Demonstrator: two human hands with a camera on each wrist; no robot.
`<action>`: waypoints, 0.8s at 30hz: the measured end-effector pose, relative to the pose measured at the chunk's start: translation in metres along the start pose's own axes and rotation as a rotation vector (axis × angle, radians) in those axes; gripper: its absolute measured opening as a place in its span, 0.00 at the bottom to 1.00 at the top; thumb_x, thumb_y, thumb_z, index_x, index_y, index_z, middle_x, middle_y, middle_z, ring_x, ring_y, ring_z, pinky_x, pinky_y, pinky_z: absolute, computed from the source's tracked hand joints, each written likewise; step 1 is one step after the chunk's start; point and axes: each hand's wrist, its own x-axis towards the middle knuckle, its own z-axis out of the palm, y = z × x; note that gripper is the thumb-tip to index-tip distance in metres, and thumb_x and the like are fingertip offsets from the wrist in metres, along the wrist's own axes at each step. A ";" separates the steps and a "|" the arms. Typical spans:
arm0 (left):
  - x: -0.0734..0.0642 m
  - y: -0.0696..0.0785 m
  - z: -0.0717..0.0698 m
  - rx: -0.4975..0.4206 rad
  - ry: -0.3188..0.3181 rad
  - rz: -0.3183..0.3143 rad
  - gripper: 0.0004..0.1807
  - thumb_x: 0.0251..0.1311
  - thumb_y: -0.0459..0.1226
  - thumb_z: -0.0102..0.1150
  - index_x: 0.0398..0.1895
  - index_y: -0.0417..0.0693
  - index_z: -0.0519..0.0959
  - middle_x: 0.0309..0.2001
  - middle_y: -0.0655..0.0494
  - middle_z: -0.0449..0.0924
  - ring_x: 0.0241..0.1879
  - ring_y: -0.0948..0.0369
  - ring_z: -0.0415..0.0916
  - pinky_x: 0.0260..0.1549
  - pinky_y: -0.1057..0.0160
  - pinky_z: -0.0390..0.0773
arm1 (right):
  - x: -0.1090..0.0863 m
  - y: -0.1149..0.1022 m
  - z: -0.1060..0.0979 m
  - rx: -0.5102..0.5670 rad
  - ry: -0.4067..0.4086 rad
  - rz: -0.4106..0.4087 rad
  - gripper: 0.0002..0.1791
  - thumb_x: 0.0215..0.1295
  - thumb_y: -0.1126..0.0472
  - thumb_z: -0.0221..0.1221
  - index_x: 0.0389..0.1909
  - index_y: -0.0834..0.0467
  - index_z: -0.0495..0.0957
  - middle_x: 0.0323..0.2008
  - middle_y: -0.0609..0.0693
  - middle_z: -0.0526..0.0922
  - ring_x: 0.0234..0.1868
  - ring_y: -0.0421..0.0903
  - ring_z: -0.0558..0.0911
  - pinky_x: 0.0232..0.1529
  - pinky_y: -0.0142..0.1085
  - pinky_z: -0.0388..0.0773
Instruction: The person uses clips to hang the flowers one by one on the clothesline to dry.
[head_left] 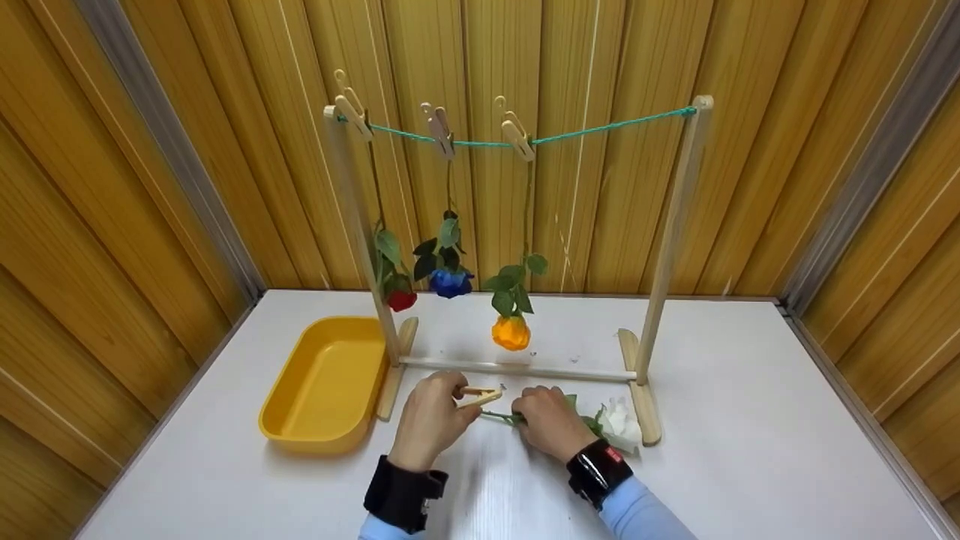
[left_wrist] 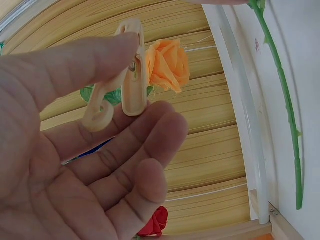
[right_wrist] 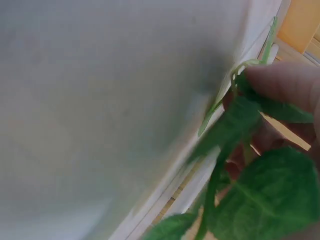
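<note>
My left hand (head_left: 431,418) pinches a light wooden clothespin (head_left: 491,393) between thumb and fingers, above the table. In the left wrist view the clothespin (left_wrist: 134,90) sits under the thumb, while the other fingers are loosely bent. My right hand (head_left: 553,424) pinches the green stem (head_left: 496,415) of a white rose (head_left: 619,422) lying low over the table. The bloom points right, and the bare stem end points left, close to the clothespin but apart from it. Green leaves (right_wrist: 270,195) partly cover the right fingers in the right wrist view.
Behind the hands stands a wooden frame (head_left: 679,240) with a green cord (head_left: 607,129). Clothespins hold a red rose (head_left: 402,300), a blue rose (head_left: 451,283) and an orange rose (head_left: 511,332) upside down on it. A yellow basin (head_left: 281,409) stands at the left.
</note>
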 end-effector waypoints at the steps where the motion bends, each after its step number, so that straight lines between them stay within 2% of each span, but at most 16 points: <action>1: 0.000 0.000 0.000 0.002 0.001 0.000 0.12 0.46 0.31 0.80 0.32 0.40 0.85 0.30 0.49 0.83 0.28 0.61 0.75 0.27 0.63 0.76 | 0.000 0.000 0.000 0.003 0.014 0.000 0.06 0.50 0.69 0.72 0.23 0.57 0.84 0.23 0.48 0.80 0.28 0.48 0.79 0.29 0.39 0.70; 6: 0.000 0.001 -0.002 0.016 0.016 0.012 0.12 0.46 0.31 0.81 0.33 0.40 0.85 0.30 0.48 0.83 0.28 0.60 0.76 0.27 0.63 0.77 | -0.002 -0.001 -0.007 0.069 0.060 0.013 0.07 0.50 0.71 0.71 0.23 0.58 0.83 0.24 0.48 0.80 0.28 0.48 0.80 0.30 0.41 0.75; 14: -0.001 0.005 -0.005 0.033 0.074 0.029 0.14 0.47 0.31 0.81 0.35 0.41 0.84 0.32 0.50 0.83 0.29 0.59 0.77 0.29 0.62 0.79 | -0.008 -0.001 -0.028 0.258 0.104 0.127 0.08 0.54 0.75 0.70 0.30 0.59 0.86 0.29 0.47 0.82 0.32 0.43 0.81 0.36 0.38 0.81; 21: 0.001 0.008 -0.008 0.010 0.106 0.048 0.16 0.48 0.30 0.81 0.39 0.42 0.84 0.35 0.49 0.84 0.33 0.56 0.82 0.34 0.61 0.84 | -0.012 0.003 -0.040 0.264 0.228 0.147 0.08 0.57 0.75 0.69 0.34 0.60 0.86 0.34 0.50 0.85 0.37 0.47 0.84 0.41 0.42 0.86; 24: 0.001 0.008 -0.008 0.003 0.122 0.063 0.16 0.49 0.30 0.80 0.39 0.42 0.83 0.35 0.49 0.84 0.34 0.56 0.82 0.34 0.60 0.85 | -0.014 0.007 -0.044 0.263 0.295 0.146 0.08 0.58 0.75 0.69 0.35 0.60 0.86 0.33 0.49 0.84 0.35 0.46 0.83 0.39 0.41 0.85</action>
